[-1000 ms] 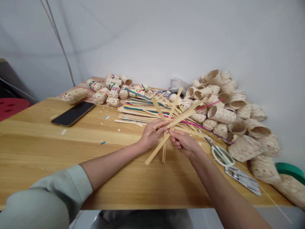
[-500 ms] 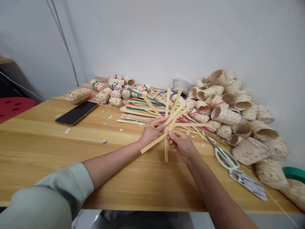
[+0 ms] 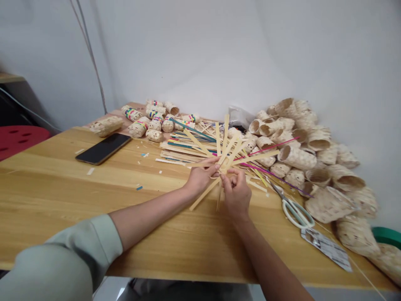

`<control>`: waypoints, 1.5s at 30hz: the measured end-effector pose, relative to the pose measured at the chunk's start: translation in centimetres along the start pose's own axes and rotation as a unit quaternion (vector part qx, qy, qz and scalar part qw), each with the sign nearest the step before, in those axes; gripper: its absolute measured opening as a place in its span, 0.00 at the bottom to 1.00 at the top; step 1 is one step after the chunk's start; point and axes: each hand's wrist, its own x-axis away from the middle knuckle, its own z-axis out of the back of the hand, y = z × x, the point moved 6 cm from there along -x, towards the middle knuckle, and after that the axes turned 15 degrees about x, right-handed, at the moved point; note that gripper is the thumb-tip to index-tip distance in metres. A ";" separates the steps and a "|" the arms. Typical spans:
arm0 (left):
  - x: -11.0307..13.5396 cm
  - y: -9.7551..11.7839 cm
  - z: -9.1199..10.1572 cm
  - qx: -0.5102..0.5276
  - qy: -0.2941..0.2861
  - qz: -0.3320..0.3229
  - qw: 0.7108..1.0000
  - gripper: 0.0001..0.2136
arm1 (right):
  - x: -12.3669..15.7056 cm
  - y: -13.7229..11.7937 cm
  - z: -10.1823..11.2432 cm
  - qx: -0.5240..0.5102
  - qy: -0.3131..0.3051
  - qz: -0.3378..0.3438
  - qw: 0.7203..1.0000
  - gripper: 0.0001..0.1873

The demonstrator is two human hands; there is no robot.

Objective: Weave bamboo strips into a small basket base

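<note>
Between my two hands is a star-shaped weave of pale bamboo strips (image 3: pixel 226 162), its loose ends fanning out in all directions above the table. My left hand (image 3: pixel 202 177) pinches the weave at its left side, thumb on top. On the near right side, the fingers of my right hand (image 3: pixel 237 188) are closed on the strips close to the crossing. The crossing itself is partly covered by fingertips. Just behind lies a pile of loose strips (image 3: pixel 181 152), mostly pale, some blue, yellow and magenta.
Scissors (image 3: pixel 296 211) lie to the right on a printed packet (image 3: pixel 327 248). Many woven tubes (image 3: pixel 297 155) are heaped along the wall, with a green roll (image 3: pixel 387 236) beside them. A phone (image 3: pixel 104 149) and small colour-banded woven pieces (image 3: pixel 139 126) are at the left. Scraps dot the wooden table (image 3: pixel 78 209).
My right hand has turned more upright and its fingers have shifted on the weave. The strips have tilted, with the right-hand one now pointing higher. My left hand keeps its hold.
</note>
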 end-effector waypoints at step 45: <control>0.0 2.5 -1.4 -0.141 -0.077 -0.128 0.979 0.07 | -3.6 -1.7 1.5 -0.019 -0.013 0.093 0.995 0.11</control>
